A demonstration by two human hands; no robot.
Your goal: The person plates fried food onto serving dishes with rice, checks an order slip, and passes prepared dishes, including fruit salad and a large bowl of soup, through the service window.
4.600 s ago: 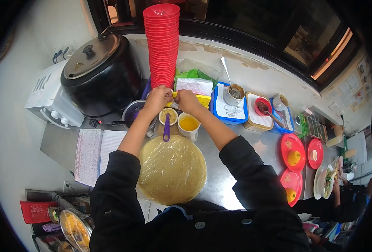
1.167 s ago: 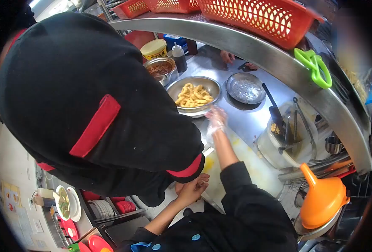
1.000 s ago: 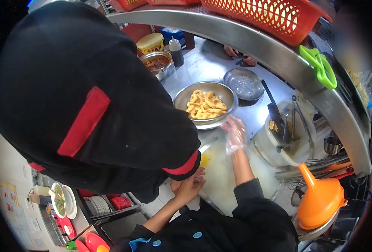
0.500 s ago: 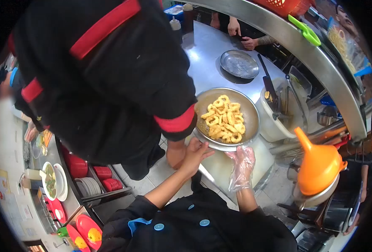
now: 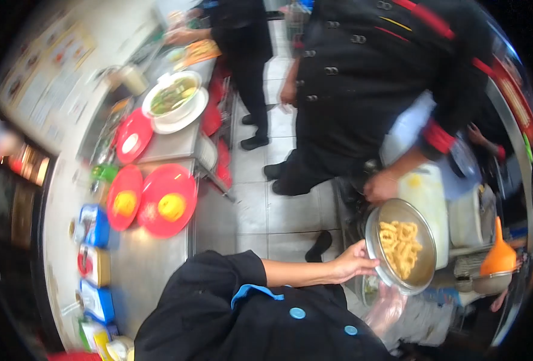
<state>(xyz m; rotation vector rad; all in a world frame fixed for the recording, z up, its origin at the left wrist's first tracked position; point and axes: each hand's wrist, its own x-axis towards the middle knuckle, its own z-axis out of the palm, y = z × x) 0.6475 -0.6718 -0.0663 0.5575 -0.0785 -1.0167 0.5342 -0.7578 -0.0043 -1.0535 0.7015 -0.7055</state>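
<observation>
A steel bowl (image 5: 424,265) with golden fried rings (image 5: 400,245) in it is at the right, tilted a little, with a pale plate or rim beneath it. My left hand (image 5: 352,263) grips its left edge, fingers bent round the rim. My right hand (image 5: 388,310), in a clear plastic glove, is at the bowl's lower edge, blurred, its fingers partly hidden under the bowl. A co-worker's hand (image 5: 381,186) hangs just above the bowl, apart from mine.
Red plates (image 5: 169,224) with yellow domes and a white soup bowl (image 5: 182,103) stand on the left counter. A co-worker in black (image 5: 362,78) stands ahead, another person (image 5: 239,42) farther back. A cutting board (image 5: 427,198) and an orange funnel (image 5: 498,256) are at the right.
My hands have left the red cup stack and since taken hold of the bowl of rings, lifting it from the steel table. The view has swung left toward the aisle and the other counter.
</observation>
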